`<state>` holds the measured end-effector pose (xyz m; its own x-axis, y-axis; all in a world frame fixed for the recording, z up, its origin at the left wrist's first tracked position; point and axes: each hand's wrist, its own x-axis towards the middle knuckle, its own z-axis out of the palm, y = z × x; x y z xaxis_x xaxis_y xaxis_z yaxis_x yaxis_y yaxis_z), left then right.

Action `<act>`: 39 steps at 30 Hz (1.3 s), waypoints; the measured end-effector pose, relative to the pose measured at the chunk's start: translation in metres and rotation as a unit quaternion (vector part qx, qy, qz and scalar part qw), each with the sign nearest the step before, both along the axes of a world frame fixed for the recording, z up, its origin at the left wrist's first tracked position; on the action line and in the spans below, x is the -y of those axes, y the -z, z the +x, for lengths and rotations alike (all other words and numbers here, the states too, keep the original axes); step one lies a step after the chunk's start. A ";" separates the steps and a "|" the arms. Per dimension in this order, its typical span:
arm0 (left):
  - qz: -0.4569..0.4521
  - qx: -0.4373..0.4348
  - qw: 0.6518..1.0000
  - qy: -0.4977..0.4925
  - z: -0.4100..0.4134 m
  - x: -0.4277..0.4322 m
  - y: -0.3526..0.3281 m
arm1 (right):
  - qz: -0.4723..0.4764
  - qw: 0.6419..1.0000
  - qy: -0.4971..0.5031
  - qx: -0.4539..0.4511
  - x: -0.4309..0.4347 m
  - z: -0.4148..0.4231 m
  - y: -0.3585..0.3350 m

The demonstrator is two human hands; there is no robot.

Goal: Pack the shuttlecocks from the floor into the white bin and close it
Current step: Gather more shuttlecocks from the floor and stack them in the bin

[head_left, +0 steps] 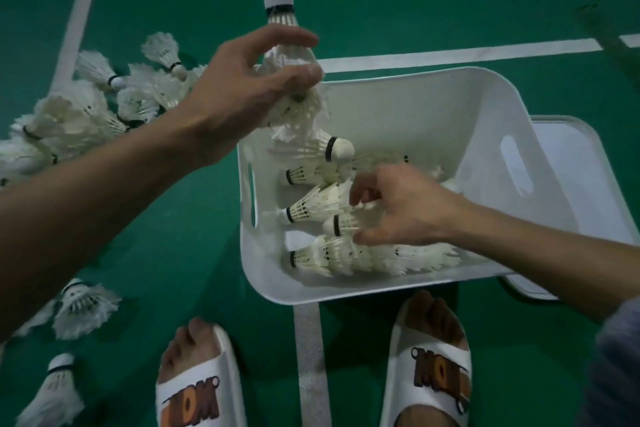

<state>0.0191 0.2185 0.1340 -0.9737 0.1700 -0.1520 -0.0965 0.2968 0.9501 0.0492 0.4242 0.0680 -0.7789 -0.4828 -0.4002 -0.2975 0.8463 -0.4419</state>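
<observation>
The white bin [485, 104] stands open on the green floor in front of my feet, with several white shuttlecocks [311, 258] lying inside. My left hand [242, 87] grips a nested stack of shuttlecocks [282, 21] over the bin's far left corner, cork end pointing away from me. Inside the bin, my right hand [398, 208] pinches the feathers of one shuttlecock [341, 224]. A pile of loose shuttlecocks [86, 107] lies on the floor to the left. The bin's white lid [571, 163] lies flat on the floor, partly under the bin's right side.
More shuttlecocks [83, 308] lie on the floor at the lower left. My two feet in white slippers [194, 392] stand just in front of the bin. White court lines [308, 357] cross the green floor.
</observation>
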 end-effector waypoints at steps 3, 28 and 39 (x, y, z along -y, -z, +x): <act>-0.002 0.001 1.000 -0.003 -0.002 0.007 0.001 | -0.019 1.000 -0.016 -0.005 0.023 0.001 0.013; 0.028 0.000 1.000 0.014 0.012 0.047 0.007 | -0.007 0.996 -0.081 0.029 0.061 -0.012 0.033; 0.034 0.007 0.999 0.021 0.016 0.043 0.009 | 0.046 0.993 -0.110 0.021 0.065 0.004 0.050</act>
<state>0.0351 0.1754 0.1254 -0.9635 0.2204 -0.1519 -0.0983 0.2363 0.9667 0.0529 0.3592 0.0183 -0.6406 -0.5990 -0.4805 -0.4622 0.8004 -0.3817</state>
